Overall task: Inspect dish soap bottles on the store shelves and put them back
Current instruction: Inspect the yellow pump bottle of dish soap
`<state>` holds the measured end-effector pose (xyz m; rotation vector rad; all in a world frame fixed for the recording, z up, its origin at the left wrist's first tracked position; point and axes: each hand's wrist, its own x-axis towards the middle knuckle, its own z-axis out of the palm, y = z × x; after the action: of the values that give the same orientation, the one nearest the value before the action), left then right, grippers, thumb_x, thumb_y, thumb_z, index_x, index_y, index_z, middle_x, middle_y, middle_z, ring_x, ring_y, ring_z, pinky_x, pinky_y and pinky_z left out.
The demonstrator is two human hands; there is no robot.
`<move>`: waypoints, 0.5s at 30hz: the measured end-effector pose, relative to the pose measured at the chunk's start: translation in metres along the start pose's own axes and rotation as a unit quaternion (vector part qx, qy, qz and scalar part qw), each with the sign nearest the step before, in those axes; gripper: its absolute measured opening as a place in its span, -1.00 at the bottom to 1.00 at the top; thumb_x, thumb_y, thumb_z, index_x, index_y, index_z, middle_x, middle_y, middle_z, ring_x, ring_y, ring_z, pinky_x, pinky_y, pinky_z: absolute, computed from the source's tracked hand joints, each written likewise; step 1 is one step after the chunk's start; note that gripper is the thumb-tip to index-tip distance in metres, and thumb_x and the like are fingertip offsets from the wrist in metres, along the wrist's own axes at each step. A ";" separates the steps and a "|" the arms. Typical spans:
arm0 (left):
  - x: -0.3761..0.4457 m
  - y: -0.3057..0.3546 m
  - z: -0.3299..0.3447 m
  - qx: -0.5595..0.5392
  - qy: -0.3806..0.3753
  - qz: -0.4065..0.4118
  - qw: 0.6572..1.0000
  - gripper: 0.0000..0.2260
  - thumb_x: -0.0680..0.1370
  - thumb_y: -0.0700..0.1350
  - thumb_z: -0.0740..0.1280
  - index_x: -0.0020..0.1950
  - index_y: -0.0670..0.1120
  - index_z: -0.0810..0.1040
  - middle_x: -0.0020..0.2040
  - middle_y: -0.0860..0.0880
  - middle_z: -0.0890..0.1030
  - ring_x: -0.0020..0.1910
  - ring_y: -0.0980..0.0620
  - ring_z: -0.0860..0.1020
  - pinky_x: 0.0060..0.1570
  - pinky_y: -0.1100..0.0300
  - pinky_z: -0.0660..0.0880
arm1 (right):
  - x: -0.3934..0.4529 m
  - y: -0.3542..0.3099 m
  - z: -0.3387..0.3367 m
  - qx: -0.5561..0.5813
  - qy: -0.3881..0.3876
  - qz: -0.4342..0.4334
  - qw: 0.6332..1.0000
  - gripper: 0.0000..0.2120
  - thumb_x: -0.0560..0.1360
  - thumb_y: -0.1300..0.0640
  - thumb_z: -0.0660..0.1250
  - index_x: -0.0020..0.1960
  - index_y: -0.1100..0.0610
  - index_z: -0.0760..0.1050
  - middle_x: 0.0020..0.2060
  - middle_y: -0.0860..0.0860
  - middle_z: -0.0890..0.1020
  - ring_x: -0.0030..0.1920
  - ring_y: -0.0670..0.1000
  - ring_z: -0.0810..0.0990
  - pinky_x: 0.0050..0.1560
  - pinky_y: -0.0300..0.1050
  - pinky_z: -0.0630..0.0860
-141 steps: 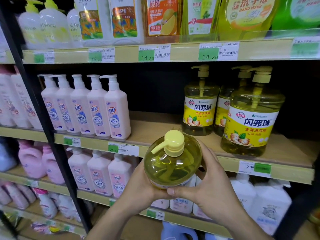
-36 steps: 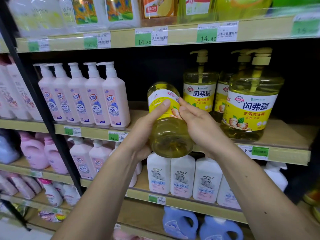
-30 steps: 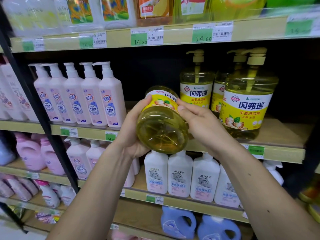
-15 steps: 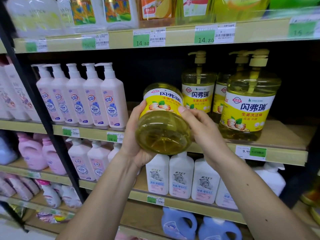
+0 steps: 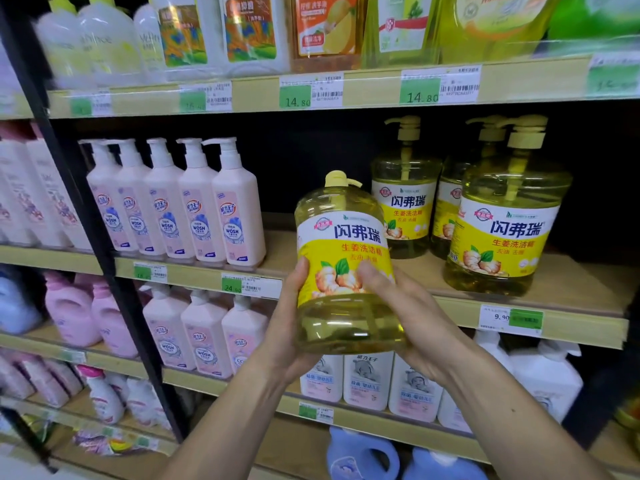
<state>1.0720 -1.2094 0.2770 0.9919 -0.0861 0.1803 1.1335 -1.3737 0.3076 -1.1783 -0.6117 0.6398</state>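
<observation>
A yellow dish soap bottle (image 5: 343,244) with a pump top and a yellow-and-white ginger label stands nearly upright in both my hands, in front of the middle shelf (image 5: 554,320). My left hand (image 5: 289,327) cups its lower left side. My right hand (image 5: 408,323) wraps its lower right side, thumb across the label. Three matching bottles stand on the shelf behind: one (image 5: 405,199) at the back, one (image 5: 505,230) at the front right, and one (image 5: 446,209) partly hidden between them.
A row of pink pump bottles (image 5: 207,209) fills the shelf's left part. A black upright post (image 5: 86,220) divides the shelving. More bottles line the top shelf (image 5: 374,91). White bottles (image 5: 367,382) and blue jugs (image 5: 360,455) sit below.
The bottle has swung from tilted, bottom toward me, to nearly upright with its label facing me. Both hands slid down to its lower half. The view shifted slightly.
</observation>
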 end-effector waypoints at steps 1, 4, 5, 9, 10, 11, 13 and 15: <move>-0.001 -0.001 -0.001 0.011 0.004 -0.001 1.000 -0.33 0.50 0.39 0.47 0.43 -0.03 0.67 0.42 -0.16 0.65 0.38 -0.13 0.65 0.27 -0.05 0.62 | -0.001 0.002 -0.002 -0.009 -0.002 -0.012 1.000 -0.24 0.31 -0.20 0.67 0.40 0.07 0.55 0.22 0.11 0.75 0.23 0.17 0.74 0.12 0.05 0.71; -0.005 -0.003 -0.005 0.035 0.003 0.006 0.999 -0.29 0.49 0.37 0.50 0.45 -0.09 0.65 0.43 -0.22 0.63 0.40 -0.18 0.63 0.31 -0.03 0.61 | -0.003 0.007 -0.010 -0.038 -0.012 -0.041 0.998 -0.34 0.25 -0.16 0.73 0.28 0.00 0.65 0.23 0.12 0.75 0.24 0.19 0.74 0.15 0.06 0.70; -0.006 -0.003 -0.006 0.041 -0.004 0.010 0.999 -0.28 0.49 0.35 0.51 0.47 -0.12 0.63 0.44 -0.25 0.62 0.41 -0.21 0.62 0.34 -0.06 0.59 | -0.003 0.009 -0.013 -0.045 -0.016 -0.051 0.998 -0.33 0.22 -0.20 0.74 0.27 -0.04 0.66 0.24 0.12 0.74 0.25 0.19 0.73 0.21 0.10 0.68; -0.004 -0.001 -0.011 0.098 -0.027 0.021 0.995 -0.22 0.51 0.34 0.50 0.52 -0.19 0.54 0.48 -0.33 0.56 0.45 -0.34 0.56 0.49 -0.28 0.46 | -0.002 0.017 -0.018 -0.045 -0.006 -0.094 0.995 -0.29 0.26 -0.18 0.74 0.34 -0.06 0.61 0.29 0.13 0.72 0.29 0.21 0.70 0.25 0.13 0.67; -0.003 -0.001 -0.012 0.119 -0.027 0.026 0.992 -0.19 0.51 0.34 0.50 0.54 -0.21 0.51 0.48 -0.35 0.55 0.47 -0.39 0.53 0.52 -0.37 0.39 | -0.001 0.019 -0.019 -0.046 0.002 -0.102 0.994 -0.26 0.26 -0.18 0.74 0.37 -0.05 0.58 0.29 0.13 0.71 0.29 0.22 0.70 0.25 0.13 0.67; -0.003 -0.001 -0.013 0.139 -0.028 0.032 0.989 -0.17 0.52 0.34 0.50 0.56 -0.24 0.47 0.49 -0.37 0.53 0.48 -0.43 0.50 0.53 -0.44 0.33 | -0.001 0.021 -0.019 -0.053 0.013 -0.110 0.992 -0.24 0.25 -0.19 0.74 0.37 -0.06 0.57 0.28 0.12 0.72 0.28 0.21 0.71 0.23 0.12 0.67; -0.003 0.000 -0.014 0.169 -0.028 0.045 0.984 -0.18 0.54 0.31 0.49 0.57 -0.24 0.43 0.49 -0.37 0.53 0.48 -0.46 0.48 0.52 -0.51 0.27 | -0.001 0.023 -0.021 -0.073 0.032 -0.129 0.988 -0.23 0.24 -0.21 0.75 0.37 -0.11 0.55 0.28 0.09 0.72 0.27 0.18 0.71 0.20 0.08 0.66; -0.004 0.002 -0.016 0.194 -0.019 0.052 0.979 -0.26 0.56 0.28 0.47 0.57 -0.18 0.45 0.48 -0.32 0.56 0.47 -0.42 0.51 0.52 -0.50 0.30 | -0.002 0.024 -0.023 -0.084 0.034 -0.146 0.985 -0.24 0.27 -0.14 0.75 0.39 -0.10 0.53 0.29 0.08 0.71 0.28 0.17 0.71 0.19 0.06 0.67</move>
<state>1.0673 -1.1950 0.2692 1.3815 -0.1411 0.2808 1.1462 -1.3835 0.2781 -1.2322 -0.7735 0.3026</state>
